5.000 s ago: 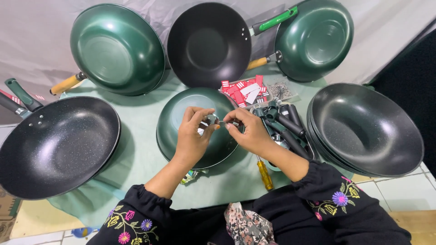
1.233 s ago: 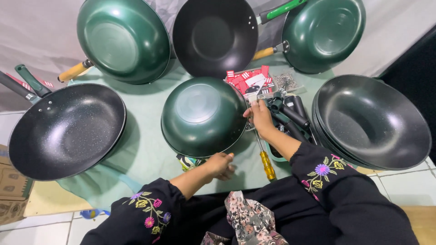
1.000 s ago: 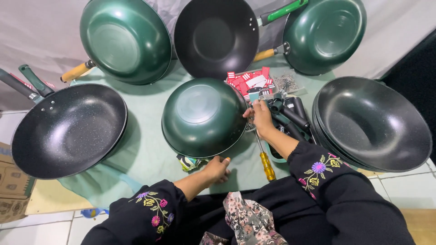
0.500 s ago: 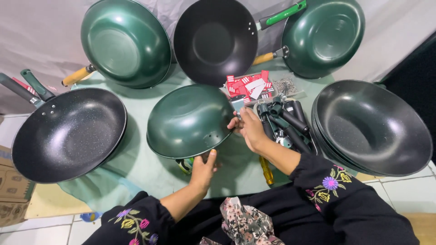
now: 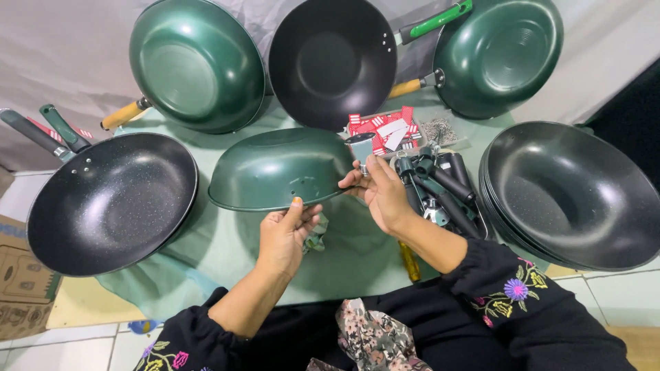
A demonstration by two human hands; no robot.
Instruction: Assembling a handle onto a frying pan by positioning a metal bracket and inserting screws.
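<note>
A handle-less green wok is tipped up on its side in the middle, its outer wall with small holes facing me. My left hand grips its near rim with the thumb on top. My right hand holds the wok's right edge, fingers pinched near a small green bracket piece. A crumpled green cloth lies just under my left hand.
Finished woks lean at the back: green, black, green. A black pan lies left, a stack of dark woks right. Loose black handles, a red-and-white box and a yellow-handled screwdriver lie beside my right hand.
The green wok went from lying upside down to tipped on its side. My left hand moved from the table up onto its near rim; my right hand stayed at its right edge.
</note>
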